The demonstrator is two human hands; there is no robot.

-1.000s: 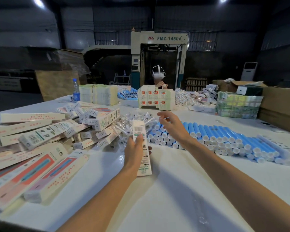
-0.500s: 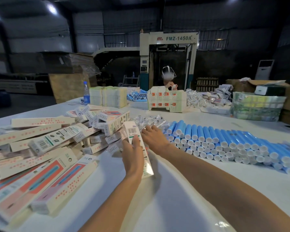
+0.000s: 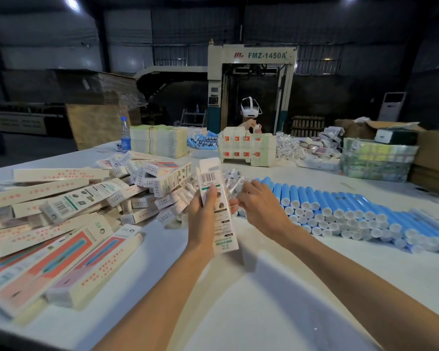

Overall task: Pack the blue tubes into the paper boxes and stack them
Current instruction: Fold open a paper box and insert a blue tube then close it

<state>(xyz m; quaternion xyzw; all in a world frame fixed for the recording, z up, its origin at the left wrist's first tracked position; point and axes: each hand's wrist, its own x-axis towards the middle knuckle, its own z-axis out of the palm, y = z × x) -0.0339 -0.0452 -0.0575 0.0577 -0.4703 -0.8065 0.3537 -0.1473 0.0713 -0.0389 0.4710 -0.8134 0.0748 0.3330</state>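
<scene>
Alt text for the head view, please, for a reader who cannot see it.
The left hand grips a long paper box at a white table, the right hand close beside it. More boxes are piled at left; blue tubes lie in rows at right.

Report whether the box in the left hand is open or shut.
Open: the end flap of the paper box stands unfolded above the left hand gripping it.
</scene>
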